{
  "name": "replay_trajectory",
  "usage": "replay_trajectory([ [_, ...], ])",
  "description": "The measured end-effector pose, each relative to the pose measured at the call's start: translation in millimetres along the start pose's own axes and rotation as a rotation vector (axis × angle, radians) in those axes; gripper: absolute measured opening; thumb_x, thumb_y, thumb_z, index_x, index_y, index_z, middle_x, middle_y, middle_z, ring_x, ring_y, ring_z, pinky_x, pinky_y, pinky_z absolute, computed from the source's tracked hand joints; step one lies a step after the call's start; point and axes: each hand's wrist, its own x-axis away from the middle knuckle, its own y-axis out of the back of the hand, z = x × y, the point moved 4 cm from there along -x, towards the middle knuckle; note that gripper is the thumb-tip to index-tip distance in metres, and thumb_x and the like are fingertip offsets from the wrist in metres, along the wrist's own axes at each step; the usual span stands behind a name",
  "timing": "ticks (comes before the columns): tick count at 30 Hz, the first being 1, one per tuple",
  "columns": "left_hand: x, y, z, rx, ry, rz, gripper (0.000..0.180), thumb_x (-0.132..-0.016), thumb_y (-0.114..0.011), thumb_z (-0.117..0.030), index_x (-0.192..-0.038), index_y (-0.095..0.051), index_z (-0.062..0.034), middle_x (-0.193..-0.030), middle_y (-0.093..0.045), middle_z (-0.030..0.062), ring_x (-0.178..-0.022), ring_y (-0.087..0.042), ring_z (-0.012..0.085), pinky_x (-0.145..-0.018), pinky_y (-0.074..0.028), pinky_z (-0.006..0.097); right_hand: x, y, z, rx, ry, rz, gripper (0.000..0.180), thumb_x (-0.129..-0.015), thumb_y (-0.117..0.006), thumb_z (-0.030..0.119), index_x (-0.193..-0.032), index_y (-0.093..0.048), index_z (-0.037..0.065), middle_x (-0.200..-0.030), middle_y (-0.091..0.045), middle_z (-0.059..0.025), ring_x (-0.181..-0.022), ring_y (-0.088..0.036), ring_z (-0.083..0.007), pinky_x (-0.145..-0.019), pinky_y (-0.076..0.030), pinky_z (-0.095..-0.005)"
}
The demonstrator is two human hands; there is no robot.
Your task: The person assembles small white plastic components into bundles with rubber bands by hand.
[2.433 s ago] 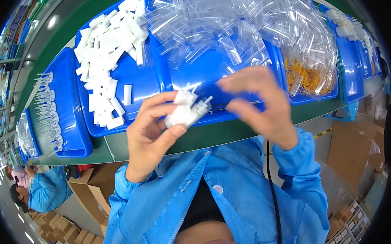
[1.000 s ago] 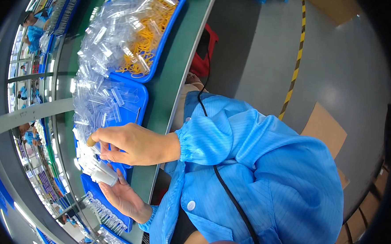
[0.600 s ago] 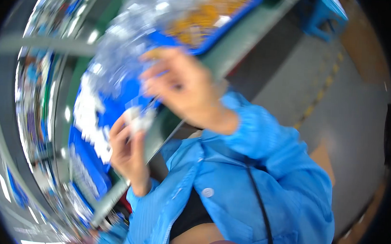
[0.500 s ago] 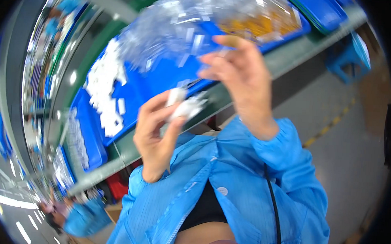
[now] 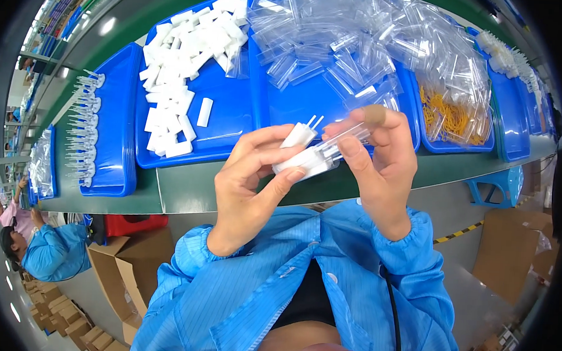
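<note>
Two or more white blocks with thin pins lie in my left hand (image 5: 242, 189), its fingers and thumb closed around them. One white block (image 5: 299, 136) points up, with two bare prongs sticking out. Below it another white block (image 5: 310, 165) is turned toward my right hand (image 5: 388, 171). Between thumb and fingers, my right hand pinches a clear plastic sleeve (image 5: 354, 133), whose near end meets the lower block's pins. Whether the sleeve is around the pins or just against them, I cannot tell. A tan bandage wraps one right finger.
Ahead, a blue tray (image 5: 222, 144) holds white blocks; beside it is a tray of clear sleeves (image 5: 299, 71). To the right lie yellow pieces (image 5: 449, 114) under clear plastic. Pronged white parts (image 5: 85, 127) line a left tray. A cardboard box (image 5: 127, 263) and a blue stool (image 5: 498, 187) stand below.
My right hand has come down from beside the trays to my left hand, and a clear sleeve now shows in it. The view has turned and become sharper.
</note>
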Motion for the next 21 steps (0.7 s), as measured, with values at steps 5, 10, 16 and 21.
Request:
replay_trajectory([
  [5,-4,15,9,0.021,0.012,-0.054,0.025,-0.088,-0.071,0.000,-0.113,-0.068,0.0025,-0.131,-0.054,0.0166,-0.114,-0.062,0.0254,-0.089,-0.058,0.032,-7,-18,-5,-0.038,-0.077,-0.012,0.031,-0.093,-0.068,0.006,-0.115,-0.047,0.000,-0.103,-0.069,-0.0155,-0.096,-0.067,-0.0167,-0.086,-0.053,-0.0281],
  [10,-6,29,9,0.051,0.045,-0.077,0.023,-0.088,-0.071,-0.001,-0.111,-0.069,0.0018,-0.129,-0.055,0.0162,-0.112,-0.063,0.0243,-0.088,-0.058,0.031,-13,-35,-10,0.035,0.015,-0.016,0.034,-0.091,-0.070,0.003,-0.114,-0.046,0.000,-0.103,-0.068,-0.0161,-0.096,-0.068,-0.0178,-0.084,-0.054,-0.0281],
  [16,-6,43,9,-0.054,-0.014,-0.173,0.018,-0.086,-0.072,0.001,-0.104,-0.070,-0.0004,-0.121,-0.061,0.0132,-0.102,-0.064,0.0193,-0.080,-0.055,0.028,-15,-53,-10,-0.011,0.082,0.049,0.034,-0.089,-0.072,0.003,-0.114,-0.048,0.000,-0.104,-0.068,-0.0150,-0.096,-0.067,-0.0173,-0.083,-0.054,-0.0283],
  [21,2,44,-1,-0.185,-0.031,-0.146,0.015,-0.088,-0.068,0.002,-0.104,-0.067,0.0024,-0.124,-0.057,0.0156,-0.109,-0.061,0.0205,-0.089,-0.053,0.032,-19,-56,-10,0.076,0.098,0.113,0.028,-0.088,-0.074,0.007,-0.108,-0.055,0.001,-0.100,-0.068,-0.0100,-0.092,-0.067,-0.0162,-0.082,-0.053,-0.0281],
])
